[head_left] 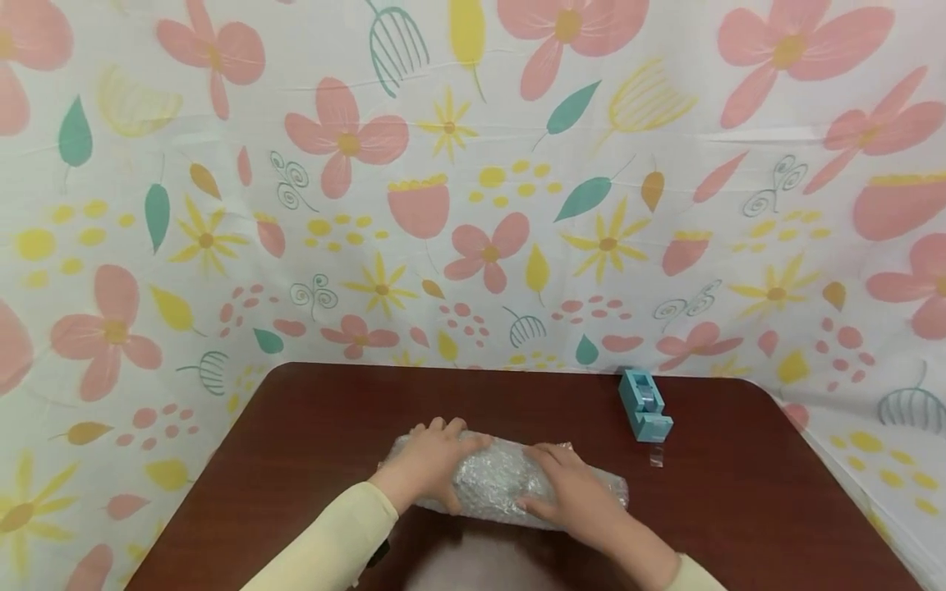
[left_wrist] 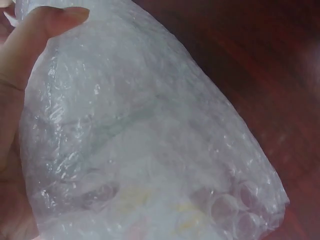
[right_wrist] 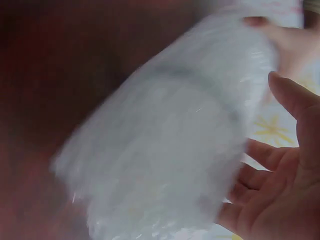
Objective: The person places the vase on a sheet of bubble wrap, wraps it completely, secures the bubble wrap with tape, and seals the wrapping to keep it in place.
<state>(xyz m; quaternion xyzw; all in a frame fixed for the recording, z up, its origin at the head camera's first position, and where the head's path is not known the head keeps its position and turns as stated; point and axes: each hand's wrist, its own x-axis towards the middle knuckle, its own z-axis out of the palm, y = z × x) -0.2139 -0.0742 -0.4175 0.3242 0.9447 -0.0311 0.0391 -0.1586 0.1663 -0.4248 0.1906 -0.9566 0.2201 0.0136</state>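
A bundle wrapped in clear bubble wrap point(head_left: 502, 484) lies on its side on the dark red-brown table point(head_left: 739, 509), near the front edge. My left hand point(head_left: 436, 455) grips its left end, fingers curled over the far side. In the left wrist view the thumb point(left_wrist: 45, 30) presses on the bubble wrap point(left_wrist: 150, 140). My right hand point(head_left: 572, 492) rests on the right half of the bundle. The right wrist view is blurred: the palm point(right_wrist: 280, 190) faces the wrap point(right_wrist: 165, 160) with fingers loosely spread. What is inside the wrap is hidden.
A teal tape dispenser point(head_left: 645, 404) stands at the back right of the table. A small strip of clear tape point(head_left: 656, 458) lies just in front of it. Flowered cloth point(head_left: 473, 205) hangs behind and around the table.
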